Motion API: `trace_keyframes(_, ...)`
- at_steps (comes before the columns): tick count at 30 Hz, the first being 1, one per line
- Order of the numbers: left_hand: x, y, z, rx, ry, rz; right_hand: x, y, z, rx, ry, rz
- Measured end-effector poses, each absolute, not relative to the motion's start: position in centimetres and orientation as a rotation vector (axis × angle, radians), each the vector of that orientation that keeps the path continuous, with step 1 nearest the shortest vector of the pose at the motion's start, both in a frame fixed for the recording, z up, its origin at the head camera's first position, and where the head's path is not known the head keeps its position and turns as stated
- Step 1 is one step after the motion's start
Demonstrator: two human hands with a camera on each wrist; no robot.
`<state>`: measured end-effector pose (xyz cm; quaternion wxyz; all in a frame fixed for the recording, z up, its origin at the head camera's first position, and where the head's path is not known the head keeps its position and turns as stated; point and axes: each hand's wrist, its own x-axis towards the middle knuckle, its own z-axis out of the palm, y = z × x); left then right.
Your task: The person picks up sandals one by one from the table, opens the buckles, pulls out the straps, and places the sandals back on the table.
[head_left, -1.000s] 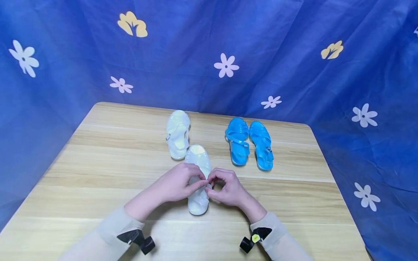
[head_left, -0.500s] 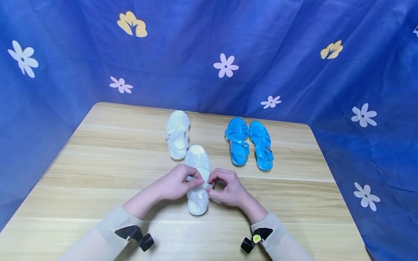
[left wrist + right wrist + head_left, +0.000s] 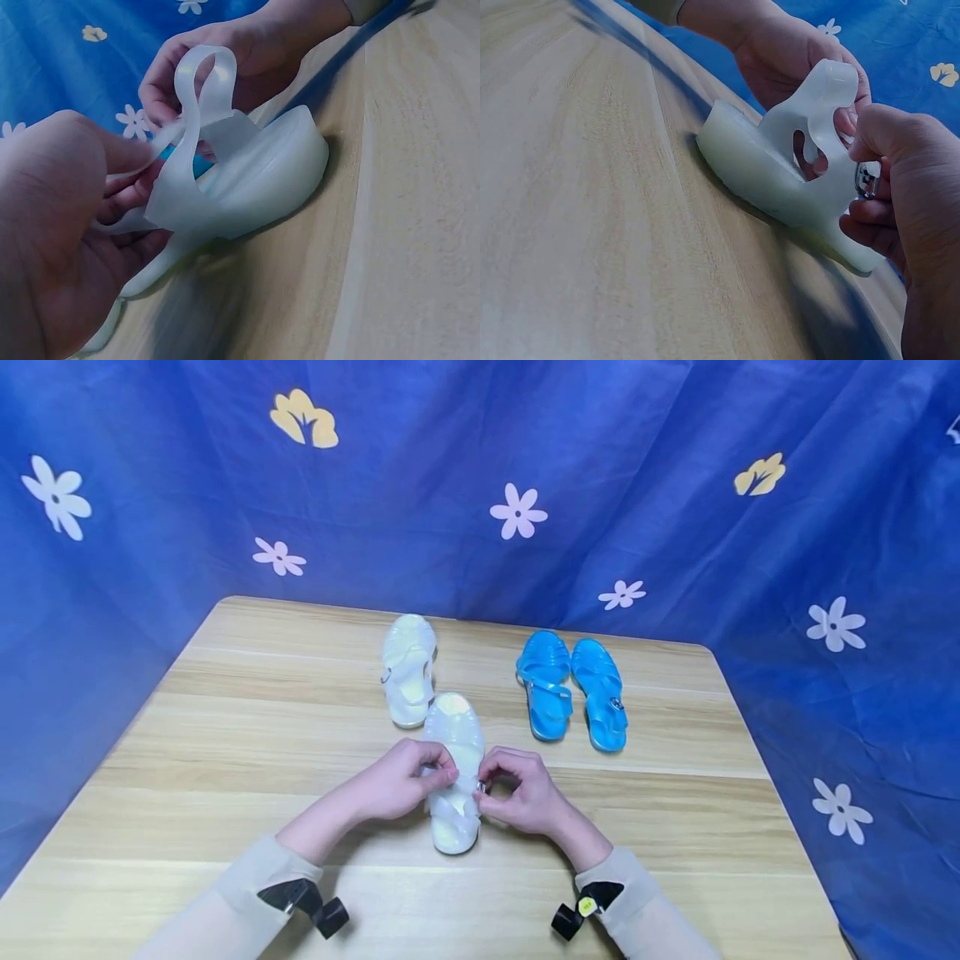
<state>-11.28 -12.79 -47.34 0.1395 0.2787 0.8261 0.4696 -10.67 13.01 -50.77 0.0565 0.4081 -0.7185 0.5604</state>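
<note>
A white jelly sandal (image 3: 453, 827) lies sole down on the table, toe pointing away from me. My left hand (image 3: 408, 781) pinches the end of its thin strap (image 3: 190, 127) between thumb and fingers, over the sandal's left side. On the right side, my right hand (image 3: 521, 793) pinches the small metal buckle (image 3: 865, 180). The strap crosses the sandal between the two hands. In the right wrist view the heel band (image 3: 832, 79) rises in a loop behind the buckle. My fingers partly hide the strap's end.
A second white sandal (image 3: 409, 647) lies behind and left, close to the first one's toe. Two blue sandals (image 3: 545, 652) lie side by side at the back right of the wooden table (image 3: 225, 735). A blue flowered cloth (image 3: 420, 510) hangs behind.
My left hand has moved a little left, away from the right hand, drawing the strap across the sandal. The buckle shows more clearly now; my right hand has stayed in place.
</note>
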Motion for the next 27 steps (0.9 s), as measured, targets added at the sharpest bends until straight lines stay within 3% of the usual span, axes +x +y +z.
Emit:
trace_keyframes(8,-11.3,-14.2,-47.5,0.722,2.367,1.448,-9.4,13.2,-47.8,1.191,-2.209,1.739)
trace_keyframes(17,-10.7,-14.4,-47.9,0.719,2.382,1.606,-10.3,13.6,-51.0,1.198,-2.218,1.729)
trace_keyframes(27,-9.7,-15.4,-48.3,0.797,2.418,1.593,-9.9,14.7,-51.5,1.252,-2.237,1.675)
